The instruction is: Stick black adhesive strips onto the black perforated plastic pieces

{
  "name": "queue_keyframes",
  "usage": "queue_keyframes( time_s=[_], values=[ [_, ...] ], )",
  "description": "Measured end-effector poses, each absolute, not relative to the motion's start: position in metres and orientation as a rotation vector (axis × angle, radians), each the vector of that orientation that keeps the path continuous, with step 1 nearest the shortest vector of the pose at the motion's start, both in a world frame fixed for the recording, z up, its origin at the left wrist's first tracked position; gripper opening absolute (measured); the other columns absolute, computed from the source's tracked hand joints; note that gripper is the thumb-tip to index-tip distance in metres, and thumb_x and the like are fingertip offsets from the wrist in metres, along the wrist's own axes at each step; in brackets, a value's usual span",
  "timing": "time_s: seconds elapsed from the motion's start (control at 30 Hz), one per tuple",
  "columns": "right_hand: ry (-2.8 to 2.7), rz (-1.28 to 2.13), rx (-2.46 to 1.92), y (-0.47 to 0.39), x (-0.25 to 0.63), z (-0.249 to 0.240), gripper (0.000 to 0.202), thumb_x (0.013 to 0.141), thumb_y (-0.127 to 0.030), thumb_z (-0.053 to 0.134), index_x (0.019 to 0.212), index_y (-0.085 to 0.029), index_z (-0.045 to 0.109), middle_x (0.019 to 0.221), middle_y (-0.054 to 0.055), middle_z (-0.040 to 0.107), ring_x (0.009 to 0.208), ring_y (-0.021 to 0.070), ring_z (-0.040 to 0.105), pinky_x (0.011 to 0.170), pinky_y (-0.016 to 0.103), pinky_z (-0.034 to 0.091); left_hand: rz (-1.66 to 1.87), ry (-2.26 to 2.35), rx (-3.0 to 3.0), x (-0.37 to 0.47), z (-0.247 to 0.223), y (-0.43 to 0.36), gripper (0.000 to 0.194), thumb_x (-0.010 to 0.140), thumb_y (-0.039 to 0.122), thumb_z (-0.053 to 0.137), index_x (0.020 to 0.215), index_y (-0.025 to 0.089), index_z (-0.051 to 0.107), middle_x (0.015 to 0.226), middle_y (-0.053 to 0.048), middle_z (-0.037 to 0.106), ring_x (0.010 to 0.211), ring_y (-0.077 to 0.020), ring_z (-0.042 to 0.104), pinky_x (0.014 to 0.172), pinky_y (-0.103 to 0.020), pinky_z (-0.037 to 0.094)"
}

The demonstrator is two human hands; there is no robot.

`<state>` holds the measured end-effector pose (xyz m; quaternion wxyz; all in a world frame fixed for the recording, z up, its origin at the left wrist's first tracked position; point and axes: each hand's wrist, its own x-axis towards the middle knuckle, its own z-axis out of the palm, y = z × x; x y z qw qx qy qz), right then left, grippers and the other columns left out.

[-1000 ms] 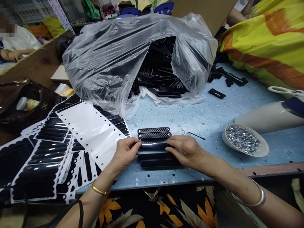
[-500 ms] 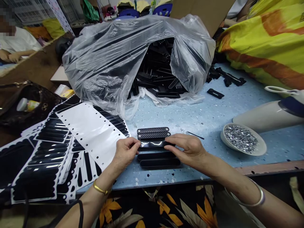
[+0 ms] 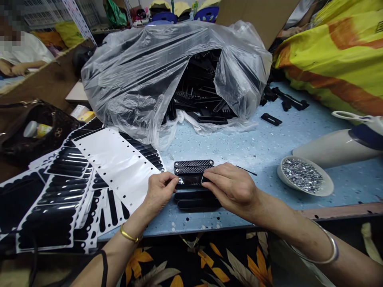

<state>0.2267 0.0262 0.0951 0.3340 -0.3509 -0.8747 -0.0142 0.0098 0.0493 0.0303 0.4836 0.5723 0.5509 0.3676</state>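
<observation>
A glossy black sticker strip [image 3: 186, 181] lies along a black patterned bar [image 3: 196, 184] on the table. My left hand [image 3: 161, 190] pinches the strip's left end between thumb and forefinger. At the other end, my right hand [image 3: 231, 187] is closed on the strip, its end slightly raised. Two bars with a mesh pattern and small round ends [image 3: 194, 166] sit just behind. Nearer to me lie two smooth black bars [image 3: 196, 204], partly covered by my right hand. Sheets of black oblong stickers on white backing [image 3: 56, 203] are spread left of my hands.
A torn clear plastic bag [image 3: 131, 75] full of black parts fills the back. On the right stand a bowl of small metal pieces [image 3: 305, 175] and a pale bottle [image 3: 326, 143]. A thin black rod [image 3: 247, 170] lies behind my right hand. A person [image 3: 24, 56] sits far left.
My right hand has slid left along the strip and lifted its right end, so the patterned bar shows underneath. My left hand stays at the left end.
</observation>
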Motion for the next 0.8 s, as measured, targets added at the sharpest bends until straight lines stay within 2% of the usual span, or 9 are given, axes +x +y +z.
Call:
queue_keyframes(
  time_s=[0.23,0.47,0.6,0.8],
  values=[
    [-2.306,-0.005,-0.913,0.025,0.226,0.095,0.016,0.093,-0.009,0.055,0.085,-0.015,0.068,0.08,0.01,0.071,0.075,0.0209,0.067,0.068,0.035,0.055,0.869,1.328,1.396,0.009,0.028,0.051,0.017,0.073,0.03,0.064,0.069,0.015,0.072,0.053,0.0,0.063,0.048,-0.0136,0.06,0.044,-0.021,0.043],
    [-2.317,-0.013,-0.953,0.022,0.229,0.096,0.019,0.093,-0.007,0.052,0.083,-0.014,0.067,0.074,0.009,0.069,0.068,0.0204,0.065,0.06,0.033,0.054,0.814,1.241,1.415,0.002,0.032,0.051,0.029,0.065,0.024,0.07,0.091,0.012,0.075,0.061,0.0,0.064,0.053,-0.012,0.058,0.051,-0.022,0.047],
    [-2.305,0.008,-0.962,0.021,0.228,0.097,0.02,0.093,-0.008,0.052,0.079,-0.014,0.065,0.074,0.01,0.068,0.067,0.0201,0.064,0.059,0.033,0.054,0.8,1.22,1.52,0.001,0.031,0.052,0.021,0.068,0.021,0.068,0.085,0.014,0.077,0.059,0.0,0.064,0.054,-0.012,0.056,0.053,-0.023,0.046],
    [-2.345,0.011,-0.875,0.016,0.219,0.1,0.017,0.093,-0.006,0.053,0.086,-0.015,0.065,0.08,0.01,0.069,0.076,0.0214,0.065,0.065,0.034,0.054,0.769,1.2,1.557,-0.001,0.031,0.054,0.016,0.069,0.021,0.068,0.082,0.015,0.077,0.054,0.001,0.062,0.049,-0.0111,0.053,0.051,-0.022,0.042]
  ],
)
